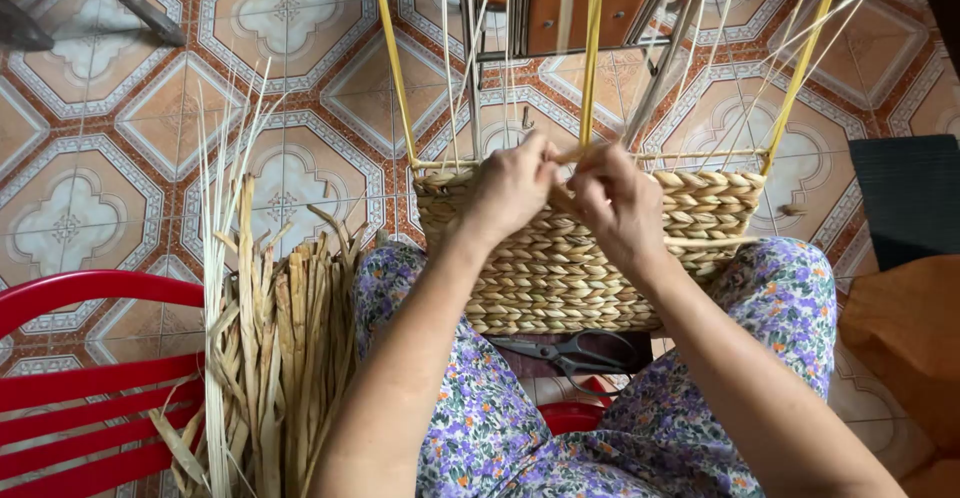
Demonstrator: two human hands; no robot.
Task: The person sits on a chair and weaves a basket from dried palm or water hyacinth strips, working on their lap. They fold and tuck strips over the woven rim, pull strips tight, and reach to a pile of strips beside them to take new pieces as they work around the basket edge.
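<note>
A half-woven basket (560, 278) of twisted straw strands leans against my knees, with yellow upright stakes (592, 48) rising from its rim. My left hand (508, 190) and my right hand (612, 198) meet at the top edge of the weave, both pinching a straw strand (562, 156) between the stakes. Black scissors (575, 353) lie below the basket between my legs, on a dark surface.
A bundle of dried straw leaves (275, 358) stands at my left, beside a red slatted chair (80, 398). Patterned floor tiles (120, 138) lie all around. A dark mat (915, 198) and an orange cloth (910, 338) are on the right.
</note>
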